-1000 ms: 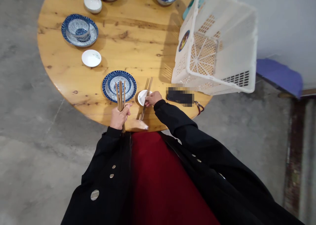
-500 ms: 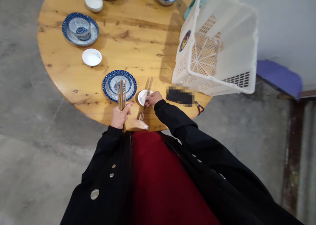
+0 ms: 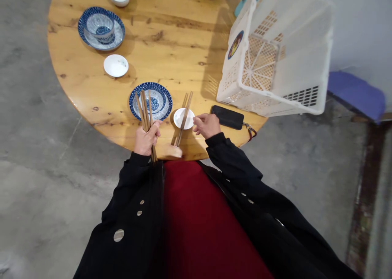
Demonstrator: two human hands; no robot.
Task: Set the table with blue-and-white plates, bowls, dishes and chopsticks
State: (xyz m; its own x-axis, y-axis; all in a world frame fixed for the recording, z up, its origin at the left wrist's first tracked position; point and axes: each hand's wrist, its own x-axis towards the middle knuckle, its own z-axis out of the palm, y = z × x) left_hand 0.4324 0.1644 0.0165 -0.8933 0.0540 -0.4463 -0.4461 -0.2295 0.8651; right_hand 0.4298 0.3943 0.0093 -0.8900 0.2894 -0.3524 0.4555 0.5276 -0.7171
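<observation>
My left hand (image 3: 146, 139) is closed around a bundle of brown chopsticks (image 3: 145, 111) that stick up over a blue-patterned plate (image 3: 150, 101) near the round wooden table's (image 3: 171, 54) front edge. A pair of chopsticks (image 3: 184, 116) lies across a small white dish (image 3: 183, 118) just right of that plate. My right hand (image 3: 207, 125) hovers beside the dish with fingers loosely curled, holding nothing I can see.
A black phone (image 3: 227, 117) with a strap lies right of my right hand. A tilted white plastic crate (image 3: 275, 54) stands at the table's right side. Further back are a blue plate with a bowl (image 3: 101, 27) and two small white dishes (image 3: 115, 65).
My right hand has let go of the pair of chopsticks on the white dish and drawn back to the right. The left hand's bundle has tilted slightly left.
</observation>
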